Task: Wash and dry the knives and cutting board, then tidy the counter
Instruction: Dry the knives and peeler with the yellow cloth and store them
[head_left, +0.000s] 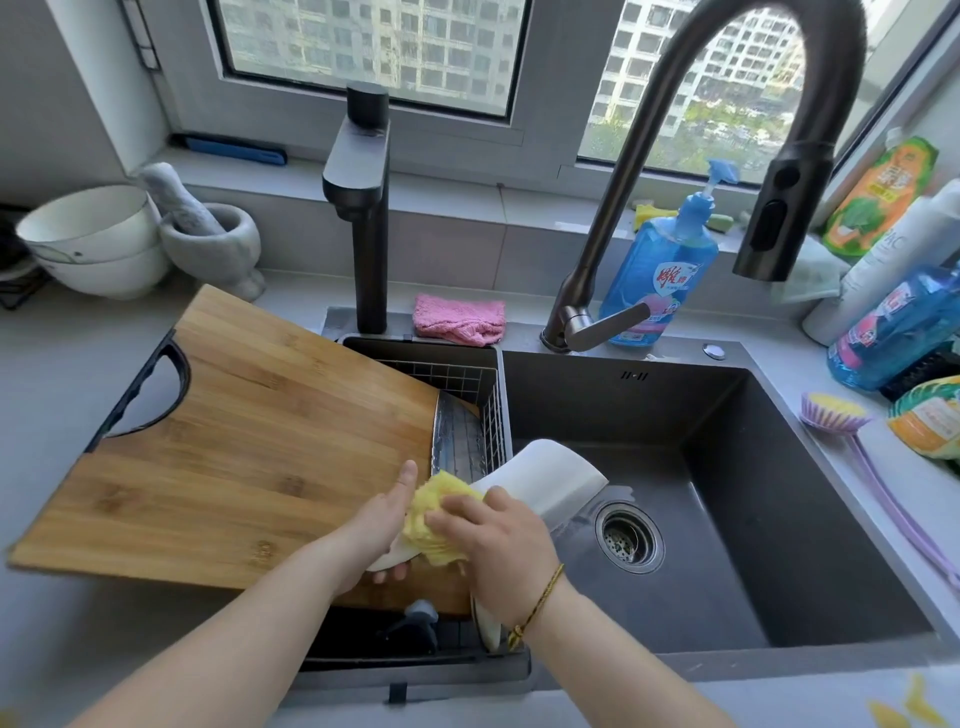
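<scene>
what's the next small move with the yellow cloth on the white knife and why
Probably slide the yellow cloth in the right hand outward along the white knife: the cloth sits by the end that the left hand grips, and the rest of the blade lies bare over the sink.

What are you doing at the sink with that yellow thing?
A person is cleaning a white knife over the sink. The left hand holds its handle, and the right hand presses a yellow cloth on the blade. The board lies tilted across the rack beside the basin.
</scene>
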